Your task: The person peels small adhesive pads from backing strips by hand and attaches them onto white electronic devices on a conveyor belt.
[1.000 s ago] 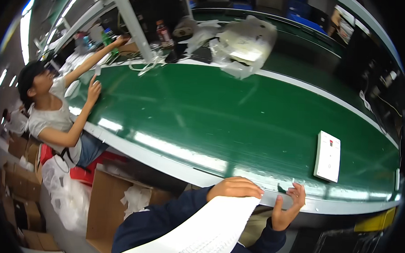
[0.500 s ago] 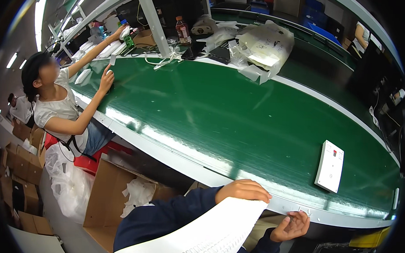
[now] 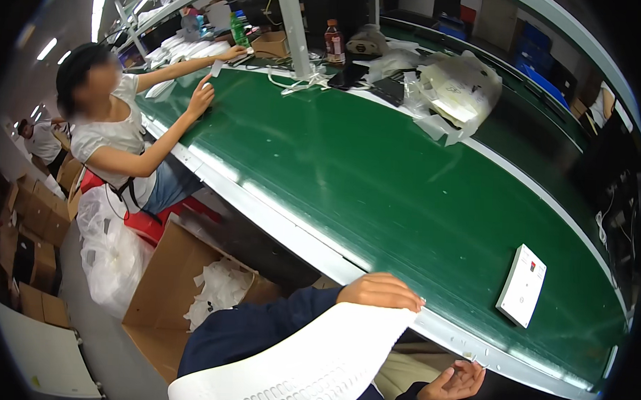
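Note:
My left hand lies over the belt's near edge, its fingers closed on the upper end of a white curved sheet with rows of small oblong slots. The sheet hangs down across my dark blue sleeve and hides part of my lap. To the right, my right hand is palm up below the metal edge, with fingers loosely curled and apart. A tiny pale piece shows by its fingertips, too small to name. Several small clear bits lie on the edge above it. A white flat rectangular device rests on the green belt.
The green conveyor belt runs past me. Along its far side are a plastic bag, a drink bottle and cables. A co-worker sits at the left. An open cardboard box stands beside me, near white plastic bags.
The view has shifted, moving the scene within the picture. My right hand has moved slightly lower relative to the edge. The co-worker's reaching arm has come down.

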A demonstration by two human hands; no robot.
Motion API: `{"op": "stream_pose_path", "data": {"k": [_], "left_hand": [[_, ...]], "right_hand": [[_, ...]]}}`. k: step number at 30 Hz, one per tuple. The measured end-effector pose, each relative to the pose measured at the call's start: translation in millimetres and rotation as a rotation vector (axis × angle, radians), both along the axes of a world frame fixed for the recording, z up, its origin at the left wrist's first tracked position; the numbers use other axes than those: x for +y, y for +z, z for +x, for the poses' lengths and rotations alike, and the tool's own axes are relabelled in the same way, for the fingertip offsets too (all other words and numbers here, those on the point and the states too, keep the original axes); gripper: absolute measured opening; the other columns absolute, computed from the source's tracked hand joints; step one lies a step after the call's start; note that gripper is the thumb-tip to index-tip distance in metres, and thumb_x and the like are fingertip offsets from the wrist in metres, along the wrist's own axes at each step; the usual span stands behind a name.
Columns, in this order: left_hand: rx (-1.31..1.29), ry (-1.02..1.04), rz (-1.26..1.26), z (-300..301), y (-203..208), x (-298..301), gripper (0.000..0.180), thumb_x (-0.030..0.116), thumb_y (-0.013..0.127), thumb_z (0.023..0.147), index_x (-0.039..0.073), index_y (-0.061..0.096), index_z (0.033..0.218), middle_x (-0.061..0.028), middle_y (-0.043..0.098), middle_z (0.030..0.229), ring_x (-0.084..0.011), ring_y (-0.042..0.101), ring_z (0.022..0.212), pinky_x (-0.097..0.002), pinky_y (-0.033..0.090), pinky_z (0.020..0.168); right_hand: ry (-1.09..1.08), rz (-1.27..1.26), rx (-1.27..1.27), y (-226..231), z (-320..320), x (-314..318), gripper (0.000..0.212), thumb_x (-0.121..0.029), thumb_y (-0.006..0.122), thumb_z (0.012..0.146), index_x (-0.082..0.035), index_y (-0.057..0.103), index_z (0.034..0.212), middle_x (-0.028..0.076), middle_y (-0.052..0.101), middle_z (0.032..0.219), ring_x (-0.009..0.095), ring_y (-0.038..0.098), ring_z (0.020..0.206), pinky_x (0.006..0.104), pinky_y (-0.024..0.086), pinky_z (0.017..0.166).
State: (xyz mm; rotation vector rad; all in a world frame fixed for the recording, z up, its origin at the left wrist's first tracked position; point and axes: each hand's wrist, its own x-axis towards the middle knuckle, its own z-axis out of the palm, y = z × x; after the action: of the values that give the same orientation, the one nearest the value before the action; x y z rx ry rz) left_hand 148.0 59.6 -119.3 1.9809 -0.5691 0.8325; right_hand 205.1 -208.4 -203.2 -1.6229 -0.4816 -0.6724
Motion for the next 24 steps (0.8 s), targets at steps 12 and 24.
{"op": "stream_pose_path", "data": {"k": [12, 24], "left_hand": [[-0.065, 0.299, 0.078, -57, 8, 33, 0.026, 0.011, 0.07, 0.076, -0.004, 0.065, 0.097, -0.0164, 0.068, 0.102, -0.0256, 0.068, 0.084, -0.0321, 0.051, 0.066], [-0.031, 0.364, 0.023, -108, -1, 28, 0.024, 0.009, 0.074, 0.071, -0.004, 0.066, 0.089, -0.0161, 0.069, 0.094, -0.0248, 0.069, 0.082, -0.0311, 0.051, 0.063]], "right_hand": [[-0.131, -0.365, -0.081, 43, 36, -18, 0.059, -0.008, 0.054, 0.086, 0.003, 0.029, 0.138, 0.019, 0.041, 0.135, 0.028, 0.05, 0.108, 0.0377, 0.039, 0.096], [-0.075, -0.811, -0.135, 82, 130, 26, 0.085, -0.006, 0.069, 0.069, -0.008, 0.029, 0.143, 0.02, 0.027, 0.144, 0.038, 0.027, 0.133, 0.0466, 0.023, 0.11]]}}
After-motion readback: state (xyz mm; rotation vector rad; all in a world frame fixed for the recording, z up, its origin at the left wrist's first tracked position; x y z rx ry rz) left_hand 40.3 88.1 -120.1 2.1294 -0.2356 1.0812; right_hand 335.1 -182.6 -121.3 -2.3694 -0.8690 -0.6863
